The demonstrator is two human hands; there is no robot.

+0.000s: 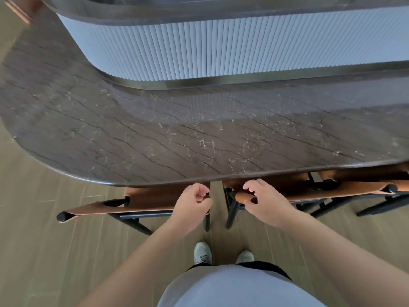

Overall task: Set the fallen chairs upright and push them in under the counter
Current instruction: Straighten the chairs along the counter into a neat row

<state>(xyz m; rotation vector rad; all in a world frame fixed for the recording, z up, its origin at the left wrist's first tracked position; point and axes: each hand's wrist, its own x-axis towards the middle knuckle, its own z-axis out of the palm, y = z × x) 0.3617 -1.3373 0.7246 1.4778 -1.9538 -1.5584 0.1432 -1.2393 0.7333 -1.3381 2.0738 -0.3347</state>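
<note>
- Both chairs stand upright with their seats partly under the dark stone surface point(155, 129); the left chair point(141, 201) sits to the left of the left hand point(192, 208), the right chair point(309, 191) to the right of the right hand point(264, 201)
- The left fingers point(202, 192) are curled at the near corner of the left chair's back; whether they grip the post is hard to tell, as the hand hides it
- The right fingers point(251, 191) wrap over the rounded leather end of the right chair's top rail, gripping it
- The knuckles of both hands lie just beside the surface's edge, so a further push could pinch them against the stone
- The two chairs' inner legs stand close together between the hands; an uneven shove could knock them together or skew a chair
- The feet point(202, 253) stand just behind the chair legs
</note>
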